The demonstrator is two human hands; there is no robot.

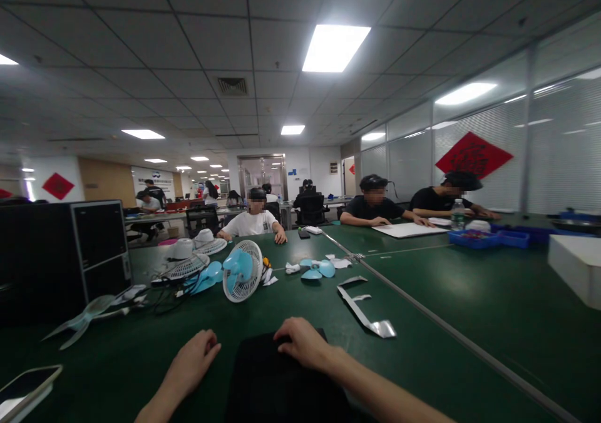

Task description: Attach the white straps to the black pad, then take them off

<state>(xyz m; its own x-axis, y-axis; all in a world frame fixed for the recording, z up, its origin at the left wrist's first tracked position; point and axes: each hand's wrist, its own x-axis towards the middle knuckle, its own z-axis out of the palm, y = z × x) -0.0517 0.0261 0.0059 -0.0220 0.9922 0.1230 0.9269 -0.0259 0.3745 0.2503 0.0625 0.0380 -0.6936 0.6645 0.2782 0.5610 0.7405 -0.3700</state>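
Observation:
A black, flat-looking thing with a rounded corner lies at the table's near edge; its kind is too dark to make out. My right hand is on its upper part, fingers bent down and closed at its far edge. To the left of it, my left hand rests on the green table with its fingers curled in, and nothing shows in them. Beyond my right hand lies a bent strip of silvery sheet. Farther off stands a white fan guard with blue blades inside.
Loose blue fan blades, more fan parts and cables are at the left and centre. A black computer case and a phone are on the left. People sit across the table. Blue trays and a white box stand right.

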